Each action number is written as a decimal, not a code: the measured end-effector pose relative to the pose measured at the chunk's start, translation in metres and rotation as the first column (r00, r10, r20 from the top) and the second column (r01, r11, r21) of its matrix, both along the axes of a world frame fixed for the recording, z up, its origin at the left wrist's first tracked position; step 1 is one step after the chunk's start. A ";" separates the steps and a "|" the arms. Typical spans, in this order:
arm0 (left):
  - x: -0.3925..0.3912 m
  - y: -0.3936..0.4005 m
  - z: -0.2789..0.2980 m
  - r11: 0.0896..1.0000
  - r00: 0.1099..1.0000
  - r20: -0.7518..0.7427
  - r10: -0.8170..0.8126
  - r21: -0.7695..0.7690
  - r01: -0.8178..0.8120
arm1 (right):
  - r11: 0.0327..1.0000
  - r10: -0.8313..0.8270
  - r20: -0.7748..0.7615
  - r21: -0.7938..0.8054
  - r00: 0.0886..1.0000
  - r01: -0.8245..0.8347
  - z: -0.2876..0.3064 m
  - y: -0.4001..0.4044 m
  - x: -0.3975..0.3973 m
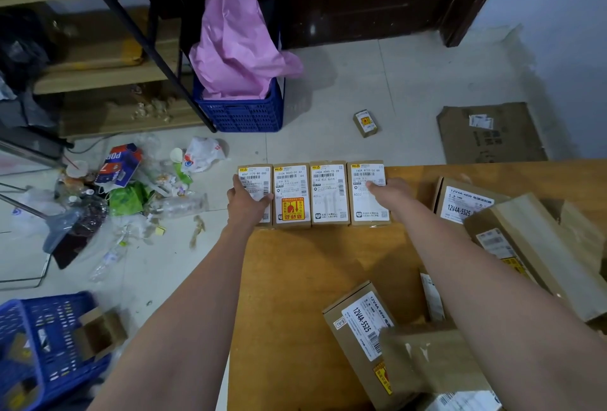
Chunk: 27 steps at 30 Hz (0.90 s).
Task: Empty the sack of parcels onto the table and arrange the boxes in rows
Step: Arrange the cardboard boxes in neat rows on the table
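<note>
Both arms reach straight out over the wooden table (295, 279) to a row of four labelled boxes set side by side, touching, along its far edge. The left hand (248, 202) lies on the leftmost box (254, 180), at the table's left corner: fingers run up its outer edge and the thumb spreads across the label, so it clasps that end of the row. The right hand (392, 195) rests palm down on the rightmost box (368, 193), fingers fairly straight and pointing left; whether the thumb hooks the far side of the box is hard to tell. Between them sit the box with the yellow-and-red sticker (291, 195) and its neighbour (329, 193). More parcels lie unsorted near the forearms, among them a long carton marked 12V4A-5525 (359, 328). One small box (365, 123) lies on the floor beyond.
</note>
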State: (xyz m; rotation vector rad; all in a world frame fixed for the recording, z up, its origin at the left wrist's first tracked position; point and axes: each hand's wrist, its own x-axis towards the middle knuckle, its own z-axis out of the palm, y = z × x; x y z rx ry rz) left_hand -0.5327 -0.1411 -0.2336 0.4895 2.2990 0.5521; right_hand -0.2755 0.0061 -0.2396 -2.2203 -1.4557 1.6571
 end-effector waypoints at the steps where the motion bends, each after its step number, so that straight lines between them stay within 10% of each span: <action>1: 0.000 0.000 0.001 1.000 1.000 0.003 -0.007 -0.002 0.007 | 1.000 0.001 0.003 -0.004 1.000 -0.001 0.003 -0.001 -0.002; 10: 0.023 0.015 0.038 0.998 0.980 -0.193 -0.056 -0.023 0.053 | 0.993 -0.121 0.039 0.008 0.992 0.121 0.026 -0.009 -0.001; 27: 0.171 0.008 0.079 0.935 0.940 -0.003 -0.342 0.101 0.341 | 0.992 0.073 0.061 0.100 0.995 -0.079 0.096 -0.052 0.082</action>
